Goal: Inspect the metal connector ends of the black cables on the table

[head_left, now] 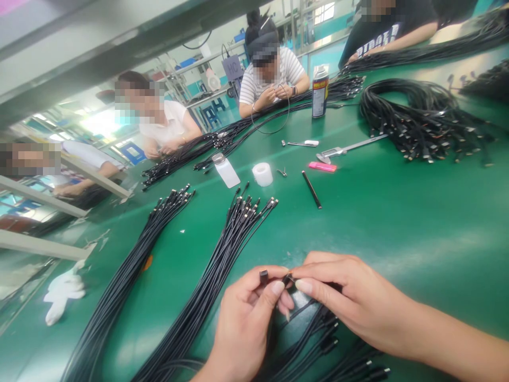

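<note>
Close-up at the bench here: a small black connector [263, 276], boxy and matte-looking, is pinched between the thumb and index finger of the left hand [242, 318]. Right beside it, the right hand [358, 297] has its thumb and index pressed together on a dark cable end [288, 279], so the two bits sit almost tip to tip, though they're too small to make out much detail. Thin black cables [314, 339] spread across the green table [397, 239] under both hands, with two long bundles [207, 281] laid out to the left, their plug ends pointing away. Further up there's a white tape roll [262, 174], a plastic bottle [226, 170], a black pen [311, 189], calipers [350, 148] and a spray can [320, 93]. A big heap of cable [421, 119] sits off to the far right, and a co-worker [270, 79] across the table holds a loop of wire.
</note>
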